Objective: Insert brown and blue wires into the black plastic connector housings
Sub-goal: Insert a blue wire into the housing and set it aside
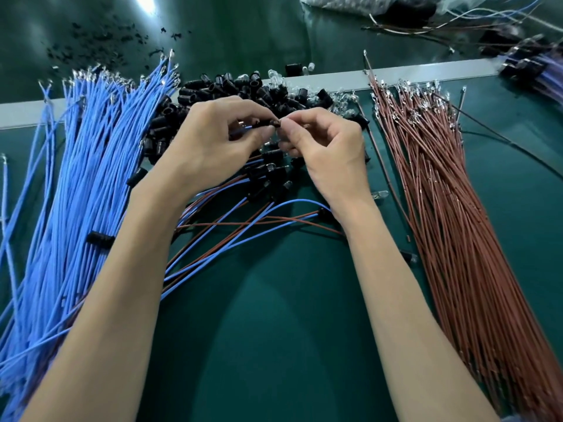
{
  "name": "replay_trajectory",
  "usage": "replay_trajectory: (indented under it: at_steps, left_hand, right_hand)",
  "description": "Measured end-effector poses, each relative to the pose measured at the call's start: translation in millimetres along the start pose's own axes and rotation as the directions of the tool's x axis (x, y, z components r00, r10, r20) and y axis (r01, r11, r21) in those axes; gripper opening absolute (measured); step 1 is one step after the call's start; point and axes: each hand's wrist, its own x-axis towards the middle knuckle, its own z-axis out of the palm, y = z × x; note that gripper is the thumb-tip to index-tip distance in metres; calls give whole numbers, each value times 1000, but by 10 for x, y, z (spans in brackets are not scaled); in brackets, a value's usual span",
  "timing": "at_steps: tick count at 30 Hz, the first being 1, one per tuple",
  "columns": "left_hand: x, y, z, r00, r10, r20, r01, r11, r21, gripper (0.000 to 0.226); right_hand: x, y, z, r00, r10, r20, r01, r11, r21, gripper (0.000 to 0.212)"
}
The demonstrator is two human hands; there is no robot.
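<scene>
The left hand [213, 138] pinches the light housing [268, 124], and the right hand [323, 147] pinches a wire [304, 126], probably bendy, near its tip.

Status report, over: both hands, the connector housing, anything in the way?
Left hand pinches black housing, blue wire at its end. Right hand pinches the other end. Loose housings piled behind, not blocking.

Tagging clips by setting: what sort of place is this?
Probably a wire-harness assembly bench: a bundle of blue wires, a bundle of brown wires and a heap of black plastic connector housings on a green mat.
</scene>
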Motion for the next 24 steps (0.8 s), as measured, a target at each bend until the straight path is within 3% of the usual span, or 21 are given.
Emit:
replay_trajectory:
  at_steps: [11,18,24]
  left_hand:
    - [-8,0,25,999,-1,38,0,1000,6,14]
    - [-17,-9,-11,996,-52,70,50,998,35,4]
    - [-9,-90,-41,990,-107,96,104,994,36,9]
  right_hand:
    - [-5,-43,-35,999,-29,-14,28,997,-77,4]
    - [-25,-61,-8,1000,7,-10,-7,997,-77,11]
    - [-9,-41,22,998,56,-7,-56,997,-60,18]
